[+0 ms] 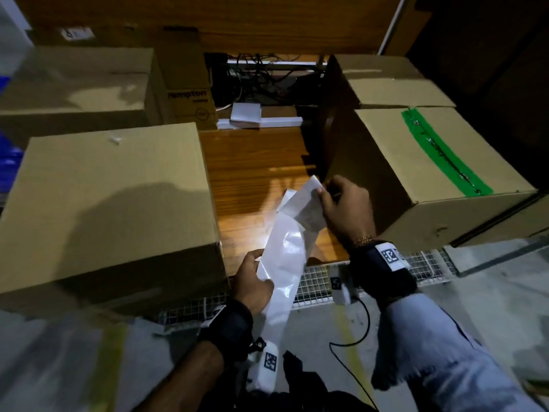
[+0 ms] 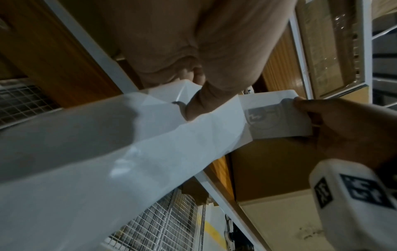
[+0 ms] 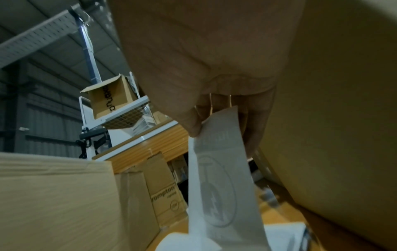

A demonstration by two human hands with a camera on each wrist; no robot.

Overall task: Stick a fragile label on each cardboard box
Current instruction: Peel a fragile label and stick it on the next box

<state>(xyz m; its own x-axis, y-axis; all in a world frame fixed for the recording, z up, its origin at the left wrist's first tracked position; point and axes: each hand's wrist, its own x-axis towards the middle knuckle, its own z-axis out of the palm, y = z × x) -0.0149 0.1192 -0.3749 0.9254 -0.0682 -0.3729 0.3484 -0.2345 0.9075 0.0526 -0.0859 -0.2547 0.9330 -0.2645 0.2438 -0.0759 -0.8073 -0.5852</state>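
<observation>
A long white strip of label backing (image 1: 285, 260) hangs between my hands over the wooden table (image 1: 252, 173). My left hand (image 1: 252, 282) grips the strip's lower part (image 2: 128, 152). My right hand (image 1: 341, 203) pinches the far end of a fragile label (image 1: 309, 206) that is partly lifted off the strip; its broken-glass print shows through the paper (image 3: 217, 195) (image 2: 277, 115). A plain cardboard box (image 1: 110, 203) stands to the left. A box with green tape (image 1: 421, 171) stands to the right, close to my right hand.
More cardboard boxes sit behind: one at the back left (image 1: 77, 84), one printed box (image 1: 190, 99), one at the back right (image 1: 392, 81). Cables (image 1: 261, 75) and a white pad (image 1: 246, 114) lie at the table's far end. A wire mesh rim (image 1: 315, 283) runs under my wrists.
</observation>
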